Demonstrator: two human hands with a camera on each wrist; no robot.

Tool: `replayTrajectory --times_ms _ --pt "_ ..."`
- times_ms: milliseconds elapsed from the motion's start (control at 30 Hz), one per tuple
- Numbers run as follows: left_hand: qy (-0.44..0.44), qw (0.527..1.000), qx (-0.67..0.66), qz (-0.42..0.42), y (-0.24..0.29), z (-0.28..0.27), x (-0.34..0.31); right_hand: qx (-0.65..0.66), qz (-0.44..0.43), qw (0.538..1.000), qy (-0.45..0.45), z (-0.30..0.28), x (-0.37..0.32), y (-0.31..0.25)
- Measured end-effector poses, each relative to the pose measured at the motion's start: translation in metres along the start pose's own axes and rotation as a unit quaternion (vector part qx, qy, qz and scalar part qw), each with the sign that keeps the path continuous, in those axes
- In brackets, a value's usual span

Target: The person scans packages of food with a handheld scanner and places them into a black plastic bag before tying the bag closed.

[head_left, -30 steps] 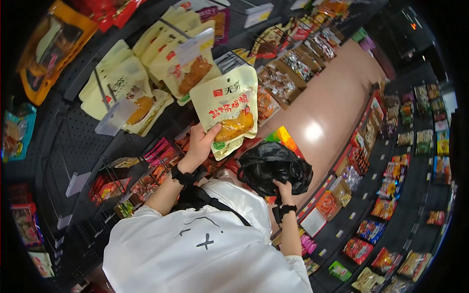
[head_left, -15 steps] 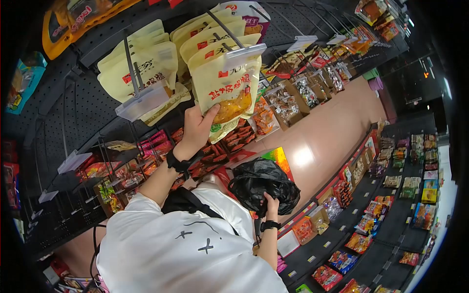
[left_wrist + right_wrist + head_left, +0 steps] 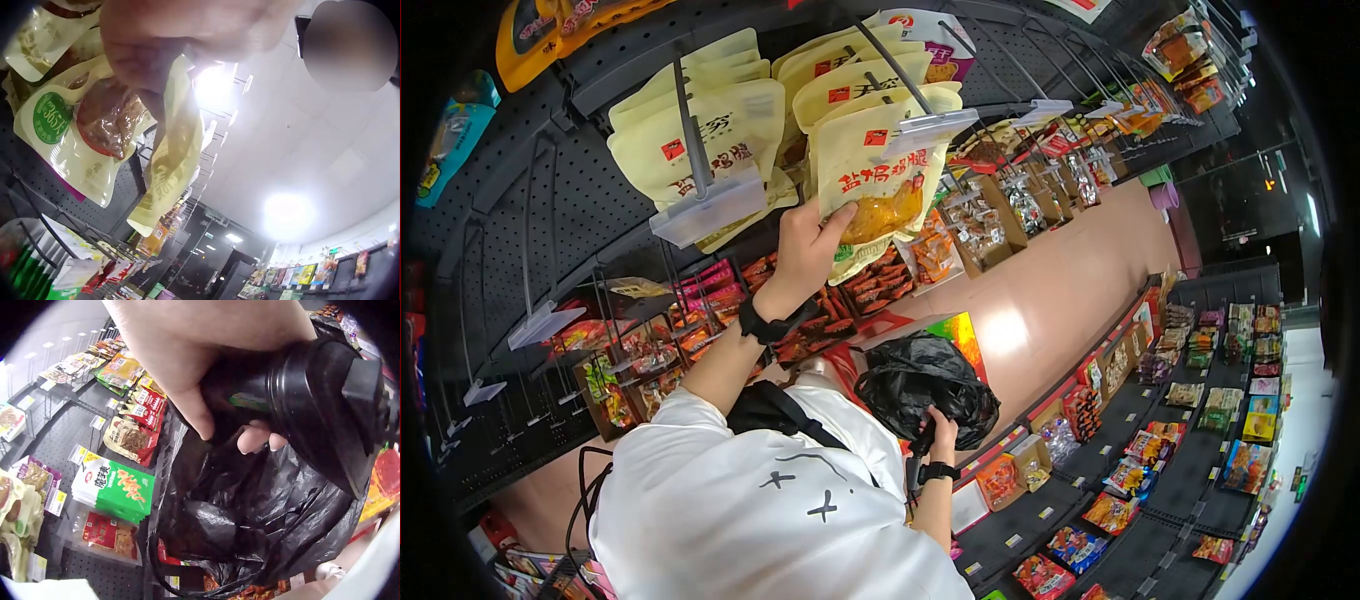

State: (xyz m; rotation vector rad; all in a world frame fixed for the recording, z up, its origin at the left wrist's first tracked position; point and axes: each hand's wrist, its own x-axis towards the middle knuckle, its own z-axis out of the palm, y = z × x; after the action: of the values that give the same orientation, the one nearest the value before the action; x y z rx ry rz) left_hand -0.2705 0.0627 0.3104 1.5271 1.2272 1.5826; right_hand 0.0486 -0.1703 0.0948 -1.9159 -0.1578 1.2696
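My left hand [image 3: 805,250] pinches the lower left edge of a cream chicken-leg snack pouch [image 3: 885,205], thumb on its front. The pouch's top lies behind the clear price holder [image 3: 928,128] at the end of a hook, in front of similar cream pouches [image 3: 855,85]. Lower down, my right hand [image 3: 940,432] grips a black plastic bag [image 3: 915,375] together with a black device with a rounded body [image 3: 312,406]; its kind cannot be made out. In the left wrist view, a pale pouch edge [image 3: 172,156] hangs below the fingers.
More cream pouches [image 3: 700,125] hang on the hook to the left. Boxes of small packets [image 3: 985,225] line the lower shelf. Across the pinkish aisle floor [image 3: 1060,260] stands another shelf [image 3: 1120,490] with bagged snacks. Bare hooks [image 3: 540,240] stick out at the left.
My left hand has brought the pouch up and back, from in front of the rack to behind the price holder. The right hand and bag shift slightly left in view.
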Motion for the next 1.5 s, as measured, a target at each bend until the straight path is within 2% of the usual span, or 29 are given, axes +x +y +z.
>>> replayTrajectory --times_ms 133,467,567,633,667,767,900,967,1200,1300,1333,1400,1433,1500 --pt "0.005 0.998 -0.059 -0.036 -0.001 0.005 -0.003 0.027 0.007 1.0 0.003 0.002 0.001 0.002" --pt "0.011 0.997 -0.029 -0.076 0.003 0.005 -0.005 0.01 0.016 1.0 -0.001 0.002 0.007 0.006" --pt "0.036 0.993 -0.088 -0.071 0.007 0.003 -0.005 0.009 0.018 1.0 -0.005 0.0 0.01 0.011" --pt "0.027 0.964 -0.231 -0.132 0.007 -0.001 -0.003 0.011 0.019 1.0 -0.011 -0.002 0.012 0.015" --pt "0.031 0.964 -0.229 -0.131 0.006 -0.003 -0.003 0.008 0.019 1.0 -0.013 -0.002 0.013 0.016" --pt "0.022 0.988 -0.084 -0.126 -0.006 -0.003 -0.002 0.01 0.032 0.999 -0.011 -0.001 0.012 0.014" --pt "0.058 0.993 0.014 -0.1 0.0 -0.006 0.001 0.003 0.043 0.999 -0.008 0.003 0.006 0.004" --pt "0.05 0.988 0.142 -0.038 0.001 -0.012 0.0 -0.007 0.043 0.999 -0.009 0.007 0.003 -0.001" --pt "0.101 0.983 0.149 -0.035 -0.004 -0.038 -0.027 -0.011 0.058 0.998 -0.024 0.011 0.017 -0.003" --pt "0.199 0.963 0.176 0.037 0.025 -0.067 -0.036 -0.013 0.058 0.997 -0.038 0.012 0.028 0.001" --pt "0.252 0.959 0.108 0.07 0.011 -0.073 -0.04 -0.008 0.054 0.998 -0.035 0.013 0.029 0.002" --pt "0.329 0.928 0.121 0.125 0.013 -0.087 -0.038 -0.003 0.055 0.998 -0.035 0.014 0.042 0.012" --pt "0.305 0.94 0.119 0.102 0.014 -0.094 -0.042 0.004 0.052 0.998 -0.03 0.014 0.046 0.016" --pt "0.323 0.936 0.11 0.083 0.011 -0.1 -0.039 0.022 0.053 0.998 -0.018 0.018 0.049 0.02"
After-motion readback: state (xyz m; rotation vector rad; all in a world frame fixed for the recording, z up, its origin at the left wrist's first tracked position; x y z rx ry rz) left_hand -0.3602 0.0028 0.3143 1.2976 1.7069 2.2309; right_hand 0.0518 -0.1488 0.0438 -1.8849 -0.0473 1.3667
